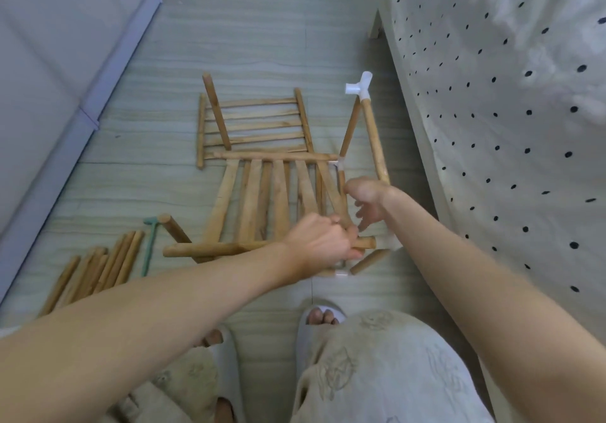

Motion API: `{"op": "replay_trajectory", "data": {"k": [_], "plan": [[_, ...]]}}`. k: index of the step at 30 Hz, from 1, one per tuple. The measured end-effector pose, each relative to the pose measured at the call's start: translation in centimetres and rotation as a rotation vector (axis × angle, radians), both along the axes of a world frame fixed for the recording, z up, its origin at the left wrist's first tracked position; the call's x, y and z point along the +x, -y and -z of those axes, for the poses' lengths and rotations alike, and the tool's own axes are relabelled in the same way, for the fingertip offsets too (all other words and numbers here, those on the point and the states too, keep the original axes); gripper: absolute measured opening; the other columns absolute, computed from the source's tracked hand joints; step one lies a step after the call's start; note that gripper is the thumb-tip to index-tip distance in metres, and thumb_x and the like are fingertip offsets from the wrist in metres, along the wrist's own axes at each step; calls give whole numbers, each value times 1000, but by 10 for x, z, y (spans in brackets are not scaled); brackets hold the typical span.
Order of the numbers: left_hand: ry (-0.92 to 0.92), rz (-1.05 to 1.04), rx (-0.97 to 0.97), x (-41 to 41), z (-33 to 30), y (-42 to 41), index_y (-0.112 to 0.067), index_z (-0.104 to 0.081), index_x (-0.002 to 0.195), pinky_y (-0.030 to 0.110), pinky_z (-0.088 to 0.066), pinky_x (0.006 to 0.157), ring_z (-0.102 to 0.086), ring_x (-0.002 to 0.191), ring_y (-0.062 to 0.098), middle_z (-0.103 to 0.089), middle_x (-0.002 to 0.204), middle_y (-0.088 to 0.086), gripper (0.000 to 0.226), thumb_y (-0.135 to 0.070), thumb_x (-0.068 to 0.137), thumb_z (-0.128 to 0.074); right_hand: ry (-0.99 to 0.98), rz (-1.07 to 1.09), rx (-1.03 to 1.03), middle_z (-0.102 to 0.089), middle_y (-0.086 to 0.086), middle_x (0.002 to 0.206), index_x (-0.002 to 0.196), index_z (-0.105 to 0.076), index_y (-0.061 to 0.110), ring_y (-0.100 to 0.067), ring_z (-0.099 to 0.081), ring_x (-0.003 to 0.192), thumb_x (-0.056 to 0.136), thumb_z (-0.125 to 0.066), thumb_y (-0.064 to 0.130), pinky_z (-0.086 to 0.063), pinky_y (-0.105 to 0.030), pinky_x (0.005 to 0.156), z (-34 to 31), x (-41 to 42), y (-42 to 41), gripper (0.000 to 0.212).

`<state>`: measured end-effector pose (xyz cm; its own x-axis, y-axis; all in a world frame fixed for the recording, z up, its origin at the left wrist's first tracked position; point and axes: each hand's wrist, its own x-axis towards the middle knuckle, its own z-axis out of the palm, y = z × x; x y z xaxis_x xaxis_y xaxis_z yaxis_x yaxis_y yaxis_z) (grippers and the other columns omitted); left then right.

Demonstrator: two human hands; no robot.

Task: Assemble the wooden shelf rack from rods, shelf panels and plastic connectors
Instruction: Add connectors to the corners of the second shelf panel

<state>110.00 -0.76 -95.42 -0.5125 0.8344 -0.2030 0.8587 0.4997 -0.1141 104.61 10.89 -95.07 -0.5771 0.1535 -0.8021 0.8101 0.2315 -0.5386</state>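
Head view: left hand (323, 240) grips shelf panel (278, 199) corner rod; right hand (367, 203) hovers beside it, fingers loosely spread, holding nothing

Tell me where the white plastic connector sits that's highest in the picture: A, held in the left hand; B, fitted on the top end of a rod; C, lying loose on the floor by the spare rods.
B: the white connector caps the upper end of the rod by the spotted cloth.

Both forearms are bare, with no sleeves, watch or rings showing. The person wears pale beige trousers (387, 373) with a faint embossed pattern and light grey open-toed slippers (319, 316).
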Motion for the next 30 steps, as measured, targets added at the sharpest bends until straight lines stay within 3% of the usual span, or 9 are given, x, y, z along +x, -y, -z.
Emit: {"op": "replay_trajectory", "data": {"k": [2, 4, 6, 9, 14, 18, 22, 26, 30], "plan": [[66, -26, 31, -2, 1, 3, -4, -42, 126, 34, -32, 63, -52, 114, 28, -59, 112, 15, 52, -46, 100, -26, 80, 144, -134, -32, -22, 146, 146, -18, 3, -38, -39, 129, 101, -27, 14, -40, -51, 99, 10, -1, -1, 48], [192, -49, 58, -8, -4, 8, -9, -49, 118, 33, -34, 66, -55, 108, 26, -56, 116, 12, 46, -47, 98, -33, 77, 154, -156, -56, -21, 106, 122, -42, -7, -31, -59, 92, 99, -24, 4, -47, -43, 78, 16, 1, 1, 31], [289, -50, 123, -15, -12, 15, -14, -58, 106, 30, -39, 66, -56, 94, 19, -57, 105, 4, 41, -48, 97, -37, 37, 130, -107, -53, -16, 79, 83, -49, -6, -25, -54, 69, 96, -24, -5, -47, -38, 77, 21, 7, 7, 27], [260, -143, 243, -31, -20, 31, -16, -62, 95, 24, -36, 67, -47, 79, 11, -50, 90, -4, 35, -38, 100, -35, -14, 167, -144, -49, -12, 66, 72, -47, 1, -20, -48, 58, 95, -26, -8, -49, -30, 58, 29, 19, 16, 32], [192, -468, 302, -78, -15, 62, -16, -53, 84, 32, -50, 72, -58, 84, 19, -56, 95, 4, 21, -18, 98, -37, 30, 349, -261, -50, -11, 68, 85, -48, 0, -16, -45, 55, 96, -24, -5, -44, -22, 44, 36, 40, 24, 27], [208, -722, 356, -113, -7, 79, -9, -58, 111, 41, -44, 92, -51, 107, 27, -52, 113, 11, 26, -18, 97, -39, 58, 368, -351, -54, -11, 75, 103, -52, -3, -17, -50, 61, 95, -26, -7, -44, -27, 55, 28, 49, 25, 28], [180, -803, 396, -137, 10, 76, -10, -47, 131, 42, -38, 100, -40, 123, 27, -45, 131, 11, 36, -21, 98, -39, 118, 263, -395, -61, -8, 82, 119, -53, 1, -17, -58, 70, 93, -30, -10, -47, -29, 66, 19, 41, 19, 36], [161, -782, 409, -165, 28, 58, -14, -28, 145, 47, -14, 115, -20, 140, 23, -31, 149, 8, 48, -26, 99, -35, 124, 82, -385, -63, -4, 86, 128, -47, 3, -15, -61, 74, 93, -32, -11, -47, -28, 66, 19, 31, 12, 41], [211, -725, 266, -192, 46, 34, -19, -28, 145, 58, -3, 112, -31, 137, 23, -37, 147, 6, 49, -39, 101, -28, 116, 53, -374, -66, -3, 90, 129, -47, 6, -14, -63, 72, 92, -36, -11, -44, -26, 63, 25, 23, 4, 42]]}}
